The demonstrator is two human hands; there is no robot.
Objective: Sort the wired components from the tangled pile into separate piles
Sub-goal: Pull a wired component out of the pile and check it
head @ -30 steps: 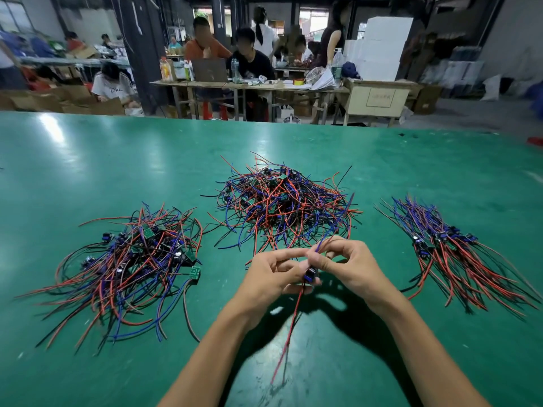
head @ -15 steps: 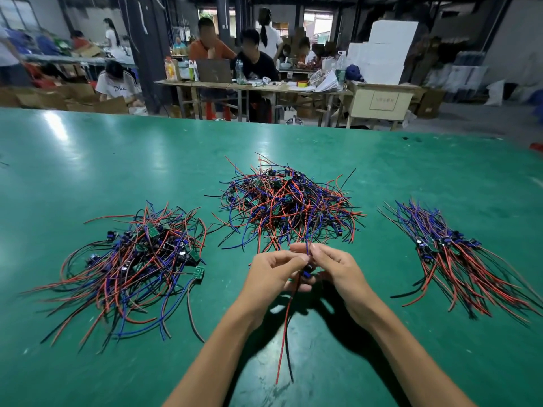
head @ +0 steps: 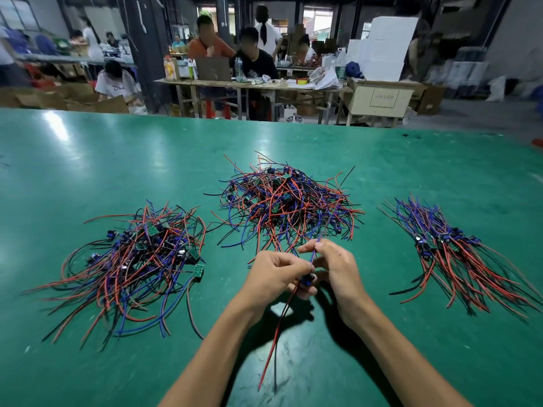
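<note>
A tangled pile (head: 286,201) of red, blue and black wired components lies in the middle of the green table (head: 88,160). A looser pile (head: 138,259) with small green boards lies to the left. A straighter pile (head: 452,254) lies to the right. Just in front of the middle pile, my left hand (head: 276,274) and my right hand (head: 335,265) hold one wired component (head: 307,280) between them. My left fingers pinch its small dark body. My right fingers pinch its blue wire. Its red and black wires hang down toward me.
Beyond the table's far edge stand work desks (head: 252,86) with seated people, cardboard boxes (head: 44,98) and white stacked boxes (head: 385,51). Bare green surface lies between the piles and at the front.
Both hands stayed just in front of the middle pile with the component. My right fingers have shifted up along the blue wire, and the dangling red and black wires swung slightly.
</note>
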